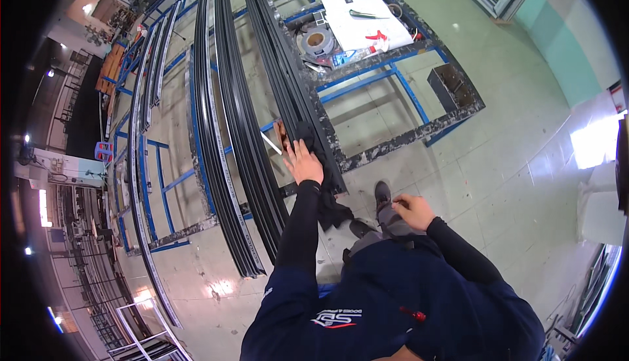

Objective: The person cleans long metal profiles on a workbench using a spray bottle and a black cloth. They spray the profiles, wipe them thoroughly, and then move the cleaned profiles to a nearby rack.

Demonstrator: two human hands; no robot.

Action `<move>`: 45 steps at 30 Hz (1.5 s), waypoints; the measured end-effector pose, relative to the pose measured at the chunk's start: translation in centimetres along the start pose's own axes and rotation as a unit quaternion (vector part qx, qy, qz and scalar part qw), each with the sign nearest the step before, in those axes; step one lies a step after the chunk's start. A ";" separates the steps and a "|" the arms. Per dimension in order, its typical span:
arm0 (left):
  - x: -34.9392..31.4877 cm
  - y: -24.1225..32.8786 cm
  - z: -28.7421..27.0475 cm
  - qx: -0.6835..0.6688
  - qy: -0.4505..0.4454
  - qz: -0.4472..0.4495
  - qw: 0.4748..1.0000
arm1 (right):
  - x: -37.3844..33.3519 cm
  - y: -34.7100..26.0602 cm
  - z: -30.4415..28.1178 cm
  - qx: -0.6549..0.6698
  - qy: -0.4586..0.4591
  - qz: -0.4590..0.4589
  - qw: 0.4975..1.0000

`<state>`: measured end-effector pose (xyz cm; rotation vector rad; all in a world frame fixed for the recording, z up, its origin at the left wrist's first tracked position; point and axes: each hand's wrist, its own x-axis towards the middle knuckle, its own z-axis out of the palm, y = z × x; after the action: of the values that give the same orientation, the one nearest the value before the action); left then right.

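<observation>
My left hand lies flat with its fingers spread. It presses on a dark cloth that rests on a bundle of long dark grey profiles. Loose black fabric hangs down past the near end of the bundle. Just left of my fingers, a brown patch and a thin white strip show beside the profiles. My right hand hovers above my thigh, away from the profiles. Its fingers are curled in with the thumb against them, and nothing shows between them.
More long profiles lie to the left across blue-framed racks. Right of the bundle, a paint-spattered bench frame carries a tape roll, white paper, a knife and red-handled snips. A dark box sits at its corner.
</observation>
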<state>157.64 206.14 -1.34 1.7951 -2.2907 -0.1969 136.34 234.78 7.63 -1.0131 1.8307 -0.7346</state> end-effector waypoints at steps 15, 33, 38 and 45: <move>-24.2 -0.2 0.5 -0.583 -0.048 -0.198 0.786 | 2.4 3.6 7.7 -0.060 -0.110 -0.094 0.988; -13.9 37.2 -4.1 -0.419 -0.323 0.284 0.800 | -0.9 12.0 -27.3 0.726 -0.098 -0.153 0.664; -13.0 52.7 0.7 -0.720 -0.524 -0.050 0.453 | -1.7 18.4 -41.5 0.458 0.098 -0.060 0.882; -4.5 68.3 3.2 -0.734 -0.620 -0.092 0.263 | 4.6 22.5 -51.4 0.255 0.191 -0.133 0.938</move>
<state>93.66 226.99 11.72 0.3440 -0.5372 -3.0994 81.08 245.60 9.60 -0.8104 1.6858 -1.5716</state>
